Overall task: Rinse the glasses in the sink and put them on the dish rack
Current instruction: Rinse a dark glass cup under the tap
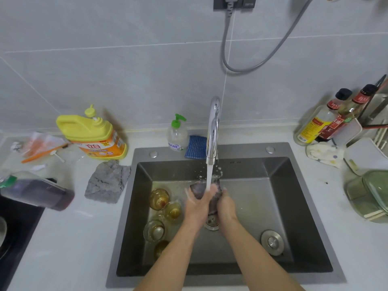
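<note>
Head view shows the left hand (198,203) and right hand (225,204), fingers wrapped around a clear drinking glass (206,189) under the chrome tap's (213,131) stream above the grey steel sink (279,185), four amber-tinted glasses (159,198) resting inside at left; the yellow detergent jug's (92,137) label is in Chinese characters.

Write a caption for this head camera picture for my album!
Both hands hold a glass under the running tap, with four more glasses waiting in the sink.
</note>
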The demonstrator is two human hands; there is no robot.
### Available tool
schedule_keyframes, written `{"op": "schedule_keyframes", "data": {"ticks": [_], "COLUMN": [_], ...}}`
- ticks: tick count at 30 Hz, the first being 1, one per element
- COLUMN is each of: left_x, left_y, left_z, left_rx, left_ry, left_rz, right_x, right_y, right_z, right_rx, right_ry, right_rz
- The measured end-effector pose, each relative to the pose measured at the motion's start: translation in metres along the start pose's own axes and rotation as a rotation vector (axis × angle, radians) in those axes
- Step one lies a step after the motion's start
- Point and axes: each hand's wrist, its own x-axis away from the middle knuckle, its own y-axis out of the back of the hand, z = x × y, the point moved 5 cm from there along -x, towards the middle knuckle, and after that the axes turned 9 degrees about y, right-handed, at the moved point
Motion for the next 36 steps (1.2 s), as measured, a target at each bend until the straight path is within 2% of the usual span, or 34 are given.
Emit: {"op": "schedule_keyframes", "data": {"ticks": [2, 5, 8, 11, 13, 17, 19, 21, 25, 28, 31, 33, 36], "left_x": [0.001, -0.005, -0.005, 0.000, 0.003, 0.001, 0.003, 0.003, 0.003, 0.005, 0.004, 0.004, 0.002], "left_y": [-0.004, -0.005, -0.001, -0.005, -0.005, 0.003, 0.001, 0.006, 0.002, -0.001, 0.001, 0.003, 0.010], "left_z": [0.003, 0.005, 0.003, 0.005, 0.005, -0.003, -0.009, -0.005, 0.008, 0.002, -0.008, -0.009, -0.007], "left_rx": [0.124, 0.178, 0.287, 0.356, 0.353, 0.108, 0.011, 0.047, 0.206, 0.146, -0.028, 0.003, 0.139], "left_ry": [0.074, 0.079, 0.088, 0.160, 0.205, 0.133, 0.039, 0.015, 0.074, 0.132, 0.092, 0.103, 0.122], "left_rz": [0.015, 0.010, -0.080, -0.041, -0.026, -0.192, -0.193, -0.184, -0.094, -0.069, -0.122, -0.162, -0.187], "right_x": [0.011, 0.017, 0.018, 0.010, -0.001, 0.013, 0.019, 0.016, 0.008, 0.007, 0.016, 0.020, 0.024], "right_y": [0.000, -0.003, -0.005, -0.002, -0.003, -0.007, -0.009, -0.010, -0.010, -0.010, -0.006, -0.007, -0.009], "right_z": [0.016, 0.017, 0.004, 0.014, 0.017, 0.015, 0.007, 0.003, 0.005, 0.005, 0.012, 0.011, 0.006], "right_rx": [-0.043, 0.100, 0.114, -0.084, -0.169, 0.047, 0.129, 0.086, -0.151, -0.120, 0.084, 0.287, 0.317], "right_ry": [0.137, 0.379, 0.445, 0.357, 0.279, 0.394, 0.467, 0.474, 0.221, 0.116, 0.253, 0.330, 0.459], "right_rz": [0.062, 0.175, 0.258, 0.321, 0.298, 0.136, 0.182, 0.238, 0.299, 0.319, 0.178, 0.118, 0.140]}}
